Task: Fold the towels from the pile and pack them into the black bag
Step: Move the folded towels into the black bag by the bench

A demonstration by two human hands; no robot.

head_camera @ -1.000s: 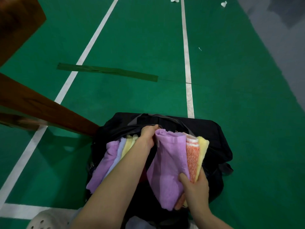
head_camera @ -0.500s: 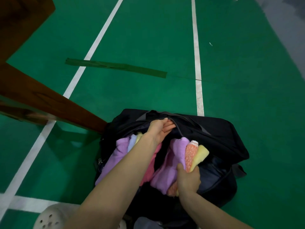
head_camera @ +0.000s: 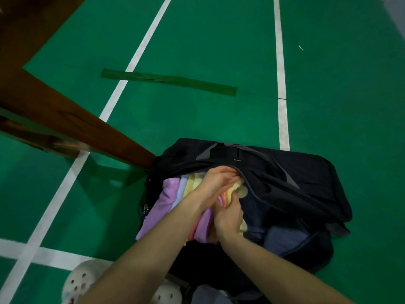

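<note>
Far left there's a dark wooden table leg slanting down across the green court floor, and its foot lands right against the left edge of the black bag. A strip of darker green tape lies on the floor above it, crossing one of the white lines. Bottom left, a pair of white clog shoes pokes in under the arm.

The bag sits open on the floor, its flap pushed back to the right. Inside, along the left side, folded towels stand on edge in a row: a purple towel outermost, then a pale lavender one, then a yellow towel, all tight against each other.

The left hand reaches in over that row, fingers straight and together, pressing at the bag's zipper edge. Just right of it and lower, the right hand grips a bundle of towels, purple with pink and yellow edges showing, and has it mostly down in the bag beside the row. The thumb points up against the yellow edge; the other fingers wrap under the cloth I think, hard to say since they're hidden.

Further right it's just dark bag lining and a grey strap.
</note>
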